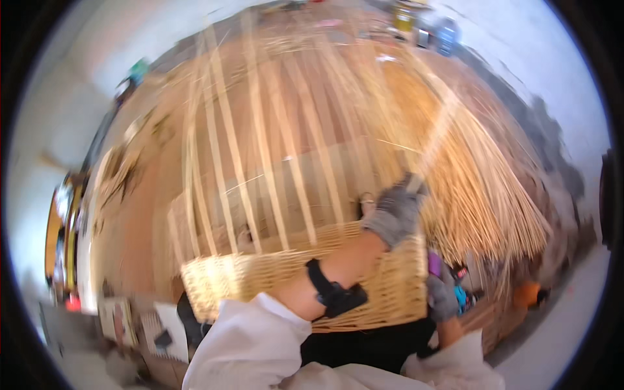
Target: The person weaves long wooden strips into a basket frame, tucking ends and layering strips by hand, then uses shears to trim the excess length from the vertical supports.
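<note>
A woven wicker panel point(224, 279) lies across my lap, with several long pale flat strips point(263, 153) standing out from its far edge. My left hand point(395, 209), in a grey glove, reaches across the panel to its far right corner. It is closed on one flat strip point(437, 140), which slants up and to the right, blurred by motion. At the panel's right side is my right hand point(444, 298), also gloved in grey. A purple object point(434, 263) shows right beside its fingers; whether they grip it is unclear. A black band with a small box point(338, 296) wraps my left wrist.
A big spread of thin canes point(484, 188) covers the floor at the right. Behind it stand a yellow container point(403, 18) and a clear bottle point(447, 36). An orange item point(526, 294) sits at the lower right. Scraps point(123, 172) lie far left, and papers point(168, 331) near left.
</note>
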The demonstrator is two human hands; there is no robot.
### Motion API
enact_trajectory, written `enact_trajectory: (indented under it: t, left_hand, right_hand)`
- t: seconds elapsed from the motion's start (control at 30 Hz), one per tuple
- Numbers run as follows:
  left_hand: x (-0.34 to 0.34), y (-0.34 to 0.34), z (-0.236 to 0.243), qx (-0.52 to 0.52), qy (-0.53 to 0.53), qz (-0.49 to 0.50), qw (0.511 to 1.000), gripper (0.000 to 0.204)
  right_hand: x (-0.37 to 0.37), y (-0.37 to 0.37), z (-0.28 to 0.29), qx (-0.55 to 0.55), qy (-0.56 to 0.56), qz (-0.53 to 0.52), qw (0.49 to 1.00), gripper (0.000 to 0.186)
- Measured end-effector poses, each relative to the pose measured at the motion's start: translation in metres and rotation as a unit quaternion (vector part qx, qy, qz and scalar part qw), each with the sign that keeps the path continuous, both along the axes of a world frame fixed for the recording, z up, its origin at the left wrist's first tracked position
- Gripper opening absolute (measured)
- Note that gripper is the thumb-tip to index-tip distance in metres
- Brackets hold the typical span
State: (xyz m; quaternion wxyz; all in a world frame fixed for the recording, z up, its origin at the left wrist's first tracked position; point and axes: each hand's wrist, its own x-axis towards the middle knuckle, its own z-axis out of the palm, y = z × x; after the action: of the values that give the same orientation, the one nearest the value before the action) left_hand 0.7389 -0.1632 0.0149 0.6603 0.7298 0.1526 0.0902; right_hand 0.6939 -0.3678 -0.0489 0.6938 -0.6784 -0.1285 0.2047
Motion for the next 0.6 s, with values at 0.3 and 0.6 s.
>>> enact_trajectory:
  t: [0.3,0.6]
  left_hand:
    - [-0.231,0.099,0.112,0.011,-0.16,0.144,0.976,0.02]
    - [-0.315,0.183,0.03,-0.01,-0.063,0.317,0.946,0.016]
  right_hand:
    - [-0.05,0.041,0.08,-0.101,-0.336,0.007,0.936,0.052]
    - [-0.079,0.063,0.076,-0.052,-0.143,0.193,0.969,0.055]
